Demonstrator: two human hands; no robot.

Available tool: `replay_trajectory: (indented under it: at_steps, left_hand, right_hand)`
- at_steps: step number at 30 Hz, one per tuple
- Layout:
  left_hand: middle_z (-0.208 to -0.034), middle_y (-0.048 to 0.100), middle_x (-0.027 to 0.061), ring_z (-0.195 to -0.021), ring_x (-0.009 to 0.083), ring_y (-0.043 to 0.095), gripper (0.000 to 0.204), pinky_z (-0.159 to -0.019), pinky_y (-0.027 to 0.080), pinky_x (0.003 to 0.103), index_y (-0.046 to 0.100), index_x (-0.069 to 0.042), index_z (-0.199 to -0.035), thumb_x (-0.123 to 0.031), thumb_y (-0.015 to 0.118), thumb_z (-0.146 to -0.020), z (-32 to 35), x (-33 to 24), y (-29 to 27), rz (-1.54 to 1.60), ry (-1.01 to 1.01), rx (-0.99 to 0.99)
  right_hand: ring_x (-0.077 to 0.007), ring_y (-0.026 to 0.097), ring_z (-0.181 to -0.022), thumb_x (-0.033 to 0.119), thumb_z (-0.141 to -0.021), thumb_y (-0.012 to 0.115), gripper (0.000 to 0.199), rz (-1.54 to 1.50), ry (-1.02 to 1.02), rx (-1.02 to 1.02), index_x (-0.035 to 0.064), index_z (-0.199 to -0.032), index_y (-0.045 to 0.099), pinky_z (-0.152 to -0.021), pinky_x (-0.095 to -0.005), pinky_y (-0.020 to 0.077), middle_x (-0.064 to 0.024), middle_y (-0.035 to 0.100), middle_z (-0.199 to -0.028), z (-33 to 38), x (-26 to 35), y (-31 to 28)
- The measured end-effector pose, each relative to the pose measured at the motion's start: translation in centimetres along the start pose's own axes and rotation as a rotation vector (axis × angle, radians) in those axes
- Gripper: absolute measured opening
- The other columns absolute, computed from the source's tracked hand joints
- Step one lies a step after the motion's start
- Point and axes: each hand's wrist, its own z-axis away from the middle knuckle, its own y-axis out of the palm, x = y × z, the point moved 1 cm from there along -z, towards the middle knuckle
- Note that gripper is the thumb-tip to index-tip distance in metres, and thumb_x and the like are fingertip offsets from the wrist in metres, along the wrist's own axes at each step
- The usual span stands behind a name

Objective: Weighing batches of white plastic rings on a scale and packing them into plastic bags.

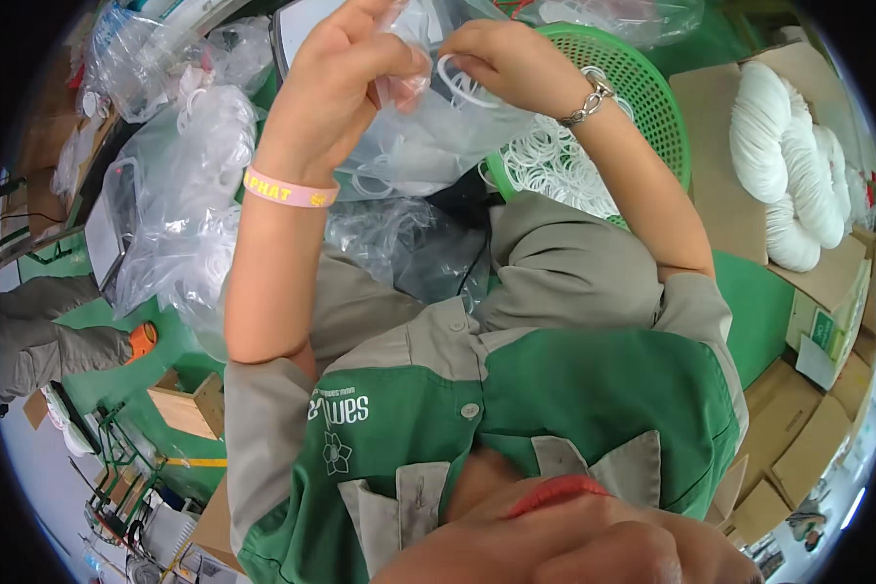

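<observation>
In front of my lap hangs a clear plastic bag point(409, 146), with white rings showing through its lower part. My left hand point(346, 68), with a pink band at the wrist, has its fingers bent and closed on the upper edge of this bag. Close by on the right, my right hand point(516, 63) pinches a white ring point(465, 86) beside the bag's mouth. Under my right forearm stands a green perforated basket point(664, 122) holding loose white rings point(555, 161). The tips of my left fingers are partly cut off by the picture's top edge.
Large clear bags point(200, 165) of white items are heaped on the left. On the right, white bundles point(788, 156) lie on an open cardboard box point(720, 156). Another person's leg point(49, 341) and a wooden box point(190, 401) are at the left.
</observation>
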Motion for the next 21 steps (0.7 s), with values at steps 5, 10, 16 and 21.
replay_trajectory:
  at_steps: [5,10,16,21]
  left_hand:
    - [-0.137,0.028,0.0132,-0.056,0.0101,0.051,0.070,-0.046,0.040,0.022,0.022,0.003,-0.134,0.010,0.042,-0.067,0.0,-0.7,-1.1,0.014,0.024,-0.048]
    - [-0.138,0.025,0.0177,-0.049,0.0097,0.049,0.065,-0.044,0.040,0.021,0.025,0.006,-0.131,0.008,0.041,-0.068,0.9,-2.5,-4.9,-0.161,0.163,-0.182]
    - [-0.136,0.028,0.0193,-0.049,0.0102,0.050,0.061,-0.041,0.040,0.020,0.027,0.009,-0.128,0.008,0.039,-0.069,2.2,-3.6,-6.5,-0.060,0.220,-0.272]
    - [-0.136,0.028,0.0192,-0.050,0.0104,0.051,0.061,-0.041,0.040,0.020,0.027,0.008,-0.128,0.008,0.040,-0.069,2.4,-3.8,-6.5,0.020,0.203,-0.274]
  right_hand:
    - [-0.0165,0.056,-0.071,0.017,-0.082,0.058,0.020,-0.315,0.045,-0.269,0.0035,-0.098,0.057,-0.065,-0.0295,0.0450,-0.0057,0.059,-0.079,0.8,-0.4,-1.5]
    - [-0.0083,0.044,-0.053,0.015,-0.085,0.054,0.014,-1.159,0.381,-0.428,0.0045,-0.091,0.060,-0.048,-0.0245,0.0376,-0.0005,0.051,-0.063,4.0,-3.4,-0.8]
    - [-0.0154,0.053,-0.067,0.029,-0.085,0.047,0.027,-0.632,0.373,0.866,0.0040,-0.081,0.059,-0.061,-0.0275,0.0432,-0.0034,0.060,-0.084,10.5,-4.4,13.0]
    - [-0.0220,0.053,-0.098,0.025,-0.089,0.041,0.030,-0.584,0.562,0.841,0.0044,-0.097,0.061,-0.086,-0.0303,0.0379,-0.0097,0.060,-0.101,11.6,-4.2,17.2]
